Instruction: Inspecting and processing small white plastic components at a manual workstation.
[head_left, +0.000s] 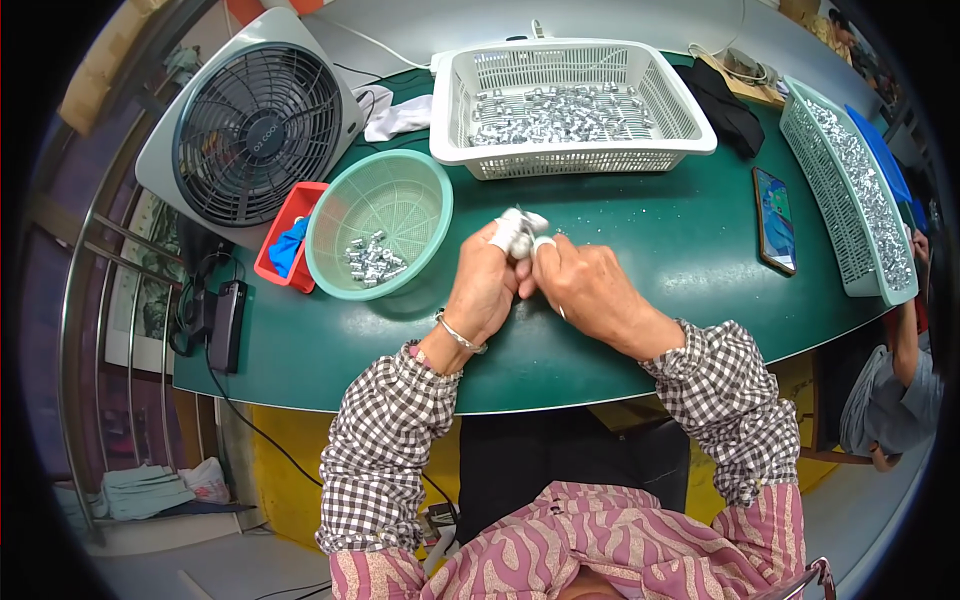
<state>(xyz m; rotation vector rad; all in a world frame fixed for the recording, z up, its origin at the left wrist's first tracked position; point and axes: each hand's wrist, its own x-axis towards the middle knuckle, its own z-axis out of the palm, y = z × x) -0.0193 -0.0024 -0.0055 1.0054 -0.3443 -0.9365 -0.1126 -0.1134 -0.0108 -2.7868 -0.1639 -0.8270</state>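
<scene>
My left hand [483,288] and my right hand [592,292] meet over the green table [640,240], fingertips wrapped in white tape. Between the fingertips they pinch a small silvery metal part [520,232]. Both hands touch it; which one carries it I cannot tell. A silver bracelet sits on my left wrist. Just left of the hands a round green basket [400,190] holds several small metal parts [372,260].
A white rectangular basket [690,140] of metal parts stands behind the hands. A long pale green basket [850,250] of parts lies at right, beside a phone [775,220]. A grey fan [255,125], a red tray [290,215] and a black charger [225,325] sit left. Another person sits at far right.
</scene>
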